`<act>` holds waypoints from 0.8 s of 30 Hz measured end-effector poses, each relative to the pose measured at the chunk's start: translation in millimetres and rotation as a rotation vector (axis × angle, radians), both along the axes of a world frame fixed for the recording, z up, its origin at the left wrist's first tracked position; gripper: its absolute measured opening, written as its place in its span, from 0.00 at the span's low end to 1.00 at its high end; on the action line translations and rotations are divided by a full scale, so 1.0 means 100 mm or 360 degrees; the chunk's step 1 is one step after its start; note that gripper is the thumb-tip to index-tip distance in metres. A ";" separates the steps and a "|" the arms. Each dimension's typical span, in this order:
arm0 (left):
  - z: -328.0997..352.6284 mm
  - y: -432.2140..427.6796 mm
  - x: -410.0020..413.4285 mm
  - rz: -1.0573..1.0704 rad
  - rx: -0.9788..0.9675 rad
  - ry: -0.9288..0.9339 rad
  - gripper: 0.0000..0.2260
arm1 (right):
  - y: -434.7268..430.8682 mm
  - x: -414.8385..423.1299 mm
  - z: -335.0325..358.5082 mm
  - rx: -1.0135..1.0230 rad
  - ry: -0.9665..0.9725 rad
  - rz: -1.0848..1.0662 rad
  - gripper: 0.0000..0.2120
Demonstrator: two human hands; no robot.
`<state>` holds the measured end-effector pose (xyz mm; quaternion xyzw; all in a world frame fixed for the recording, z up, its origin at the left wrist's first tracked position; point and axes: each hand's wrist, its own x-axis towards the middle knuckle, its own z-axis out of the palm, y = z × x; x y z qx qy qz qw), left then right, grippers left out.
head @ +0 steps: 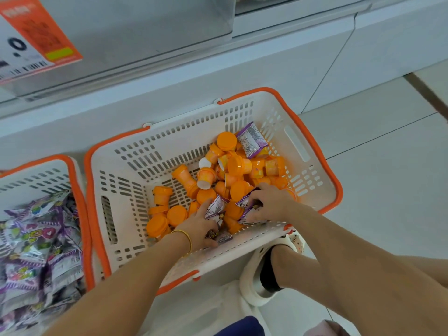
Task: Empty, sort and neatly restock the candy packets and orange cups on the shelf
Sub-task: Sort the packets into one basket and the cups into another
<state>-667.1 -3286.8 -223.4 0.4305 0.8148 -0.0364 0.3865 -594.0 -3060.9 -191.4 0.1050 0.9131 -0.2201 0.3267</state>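
Both your hands are down in the white basket [169,154] with the orange rim, close to its near wall; your left hand [201,226], gold bangle [185,238] on the wrist, has its grip clenched round a bunch of purple candy packets [214,212], fingers curled over them; your right hand [269,204] is just beside it, grip pinching another purple packet [246,207] from above; the hands are near each other, whether they touch I cannot tell. Orange cups [232,170] lie loose on the basket floor, heaped toward the far right corner; most are on their sides, some lid-up; a few sit between and around your hands. One stray packet [252,141] rests on the heap by the far right wall. A second basket [36,180], same type, stands just beside the first on your left; it holds a pile of packets [36,238], no cups visible. Both baskets sit on the tiled floor [388,166] against the shelf unit [169,88]; an orange price tag [36,32] hangs top left, print blurred. Your foot in a white clog [247,282] is just beside the basket's near right corner.
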 end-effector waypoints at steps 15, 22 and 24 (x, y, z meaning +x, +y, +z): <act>-0.01 -0.02 0.03 0.0339 0.0299 0.0133 0.04 | -0.09 -0.16 0.20 0.0194 0.0296 0.0082 0.15; 0.64 -0.38 -0.41 0.1061 0.0790 -0.0046 0.11 | -0.34 -0.54 0.80 -0.0241 0.0509 -0.0565 0.22; 0.88 -0.60 -0.54 0.1207 0.0884 -0.0020 0.12 | -0.53 -0.69 0.98 -0.0374 0.0583 -0.0656 0.22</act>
